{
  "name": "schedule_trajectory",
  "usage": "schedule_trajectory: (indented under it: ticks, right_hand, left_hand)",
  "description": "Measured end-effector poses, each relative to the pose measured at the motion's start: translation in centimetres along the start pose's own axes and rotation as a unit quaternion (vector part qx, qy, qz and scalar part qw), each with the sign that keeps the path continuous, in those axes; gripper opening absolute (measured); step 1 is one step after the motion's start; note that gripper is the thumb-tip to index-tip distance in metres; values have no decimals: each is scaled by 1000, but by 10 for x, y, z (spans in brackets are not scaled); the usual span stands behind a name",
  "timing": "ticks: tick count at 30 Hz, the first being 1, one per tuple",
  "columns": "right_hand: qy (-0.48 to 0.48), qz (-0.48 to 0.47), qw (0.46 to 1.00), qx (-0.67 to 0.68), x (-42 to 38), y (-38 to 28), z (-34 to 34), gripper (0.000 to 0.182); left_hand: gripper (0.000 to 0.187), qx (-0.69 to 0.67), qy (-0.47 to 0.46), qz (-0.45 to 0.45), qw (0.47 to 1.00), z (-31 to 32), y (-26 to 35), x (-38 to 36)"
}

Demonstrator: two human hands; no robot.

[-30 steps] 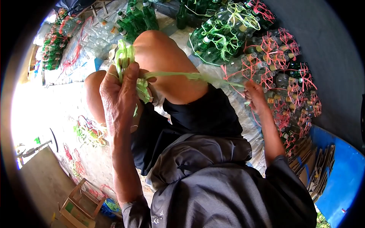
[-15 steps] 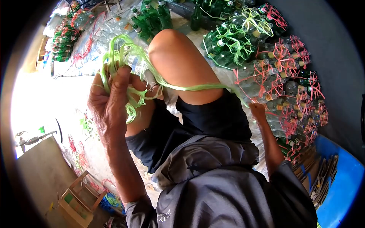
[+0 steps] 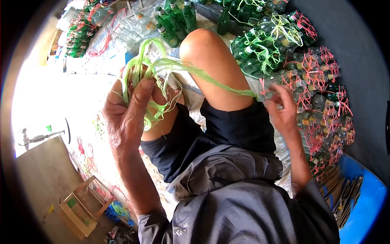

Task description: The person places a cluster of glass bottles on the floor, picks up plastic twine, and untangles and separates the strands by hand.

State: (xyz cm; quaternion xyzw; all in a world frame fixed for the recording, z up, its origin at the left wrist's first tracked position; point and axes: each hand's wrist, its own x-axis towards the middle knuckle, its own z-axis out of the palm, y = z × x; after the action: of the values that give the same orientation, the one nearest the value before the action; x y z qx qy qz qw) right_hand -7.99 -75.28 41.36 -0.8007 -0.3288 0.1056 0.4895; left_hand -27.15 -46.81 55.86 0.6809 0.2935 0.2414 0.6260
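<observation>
A bunch of light green plastic twine (image 3: pixel 195 70) is gripped in my left hand (image 3: pixel 129 112), with loops standing up above the fingers and loose strands hanging below. From this bunch, a long strand runs right across the raised bare knee (image 3: pixel 215 61) and ends near my right hand (image 3: pixel 283 109). That hand is raised beside the thigh, its fingers bent and apart, and the strand's tail appears just short of them. Close beyond it lie clear glass bottles tied with pink twine (image 3: pixel 304 97).
Green bottles (image 3: pixel 260 51) netted in green twine lie at the upper right. Loose green bottles (image 3: pixel 176 20) and clear bottles (image 3: pixel 132 32) stand ahead. A blue container (image 3: pixel 365 195) with flattened cardboard (image 3: pixel 347 197) is at lower right; a wooden frame (image 3: pixel 85 207) lies at lower left.
My right hand has come up, and its closed fingers have spread, letting go of the strand. My left hand keeps the twine, and the view has shifted slightly.
</observation>
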Motion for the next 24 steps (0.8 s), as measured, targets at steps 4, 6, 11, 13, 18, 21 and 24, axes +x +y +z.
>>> schedule_trajectory:
  ticks: [4,6,11,13,18,21,24]
  right_hand:
    - [-39,-130,990,-35,32,-51,32,48]
    - [-43,-57,997,-7,34,-54,33,28]
    - [-52,-2,998,-19,19,-2,10,5]
    - [-59,102,993,-8,6,24,-4,5]
    - [-193,77,929,-307,-44,131,-55,15]
    - [-119,89,903,-404,-54,113,-55,20]
    - [-73,75,961,-258,-14,55,-46,26]
  left_hand:
    - [20,10,-17,-2,1000,-1,-3,-2]
    - [20,16,-23,11,1000,-1,-5,-4]
    - [21,8,-6,-21,1000,-6,-10,-6]
    - [22,9,-41,1,999,-13,-17,-4]
    - [24,20,-55,0,998,-20,-19,-6]
    - [25,-19,-58,3,998,-17,-17,-9]
    - [24,-27,-64,24,997,-17,-18,-11]
